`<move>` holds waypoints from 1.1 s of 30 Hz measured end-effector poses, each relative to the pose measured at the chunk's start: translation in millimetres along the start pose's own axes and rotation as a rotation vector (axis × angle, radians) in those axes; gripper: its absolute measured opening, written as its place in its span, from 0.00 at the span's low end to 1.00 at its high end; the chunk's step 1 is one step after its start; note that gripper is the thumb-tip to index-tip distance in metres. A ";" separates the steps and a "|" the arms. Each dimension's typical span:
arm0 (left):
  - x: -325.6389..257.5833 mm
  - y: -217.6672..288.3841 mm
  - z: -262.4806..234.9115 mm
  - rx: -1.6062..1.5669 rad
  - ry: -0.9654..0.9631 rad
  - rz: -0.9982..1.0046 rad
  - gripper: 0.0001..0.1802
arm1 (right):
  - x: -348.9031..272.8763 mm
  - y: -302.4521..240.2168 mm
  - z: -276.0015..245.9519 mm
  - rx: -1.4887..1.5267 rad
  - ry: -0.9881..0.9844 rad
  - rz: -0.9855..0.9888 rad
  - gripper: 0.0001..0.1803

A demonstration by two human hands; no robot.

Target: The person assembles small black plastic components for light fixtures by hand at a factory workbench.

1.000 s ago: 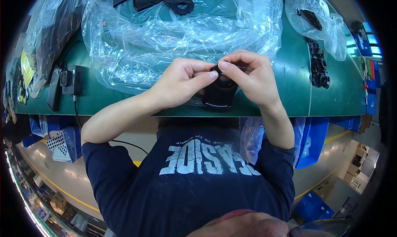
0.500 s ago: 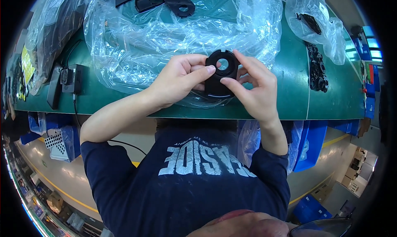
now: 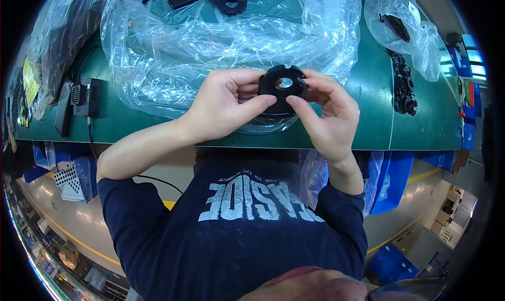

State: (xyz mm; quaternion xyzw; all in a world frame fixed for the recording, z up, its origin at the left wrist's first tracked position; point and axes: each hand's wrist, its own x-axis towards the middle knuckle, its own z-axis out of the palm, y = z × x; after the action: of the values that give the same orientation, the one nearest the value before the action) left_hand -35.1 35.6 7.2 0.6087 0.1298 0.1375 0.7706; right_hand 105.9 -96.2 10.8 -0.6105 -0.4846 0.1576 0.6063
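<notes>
Between my two hands is a black plastic part with a round, notched ring [image 3: 269, 83] at its far end and a hole through the middle. My left hand [image 3: 226, 98] grips its left side, thumb pressed on the near face and fingers behind. On the right side my right hand [image 3: 329, 109] holds it the same way, its thumb close to the other thumb. The part is tilted, so its lower end shows only in part. Beneath it lies a clear plastic sheet [image 3: 179, 54] on the green table [image 3: 363, 127].
Several similar black parts [image 3: 227, 0] lie on the plastic at the back. To the right are a clear bag [image 3: 397, 6] and a cluster of small black pieces [image 3: 404, 88]. A black power adapter [image 3: 92, 97] with a cable and a large bagged item [image 3: 66, 48] sit left.
The black part has tipped, so its face looks foreshortened. My right hand's index finger has dropped from the top rim, and its thumb has moved toward the middle.
</notes>
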 end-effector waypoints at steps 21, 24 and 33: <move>-3.9 -2.5 3.2 0.002 0.046 0.039 0.16 | 0.9 -2.7 -3.5 0.075 -0.184 0.180 0.16; -3.6 -3.4 2.7 0.012 0.050 0.047 0.16 | 1.8 -6.3 -3.2 0.011 -0.168 0.226 0.11; 2.4 -2.4 -1.3 -0.006 0.067 0.007 0.15 | 5.1 1.9 -0.1 0.142 -0.223 0.320 0.16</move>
State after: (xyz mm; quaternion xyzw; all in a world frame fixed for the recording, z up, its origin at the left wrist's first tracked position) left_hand -33.3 37.2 4.5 0.6017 0.1532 0.1608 0.7672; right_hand 109.1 -91.9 11.2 -0.6141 -0.4335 0.3522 0.5576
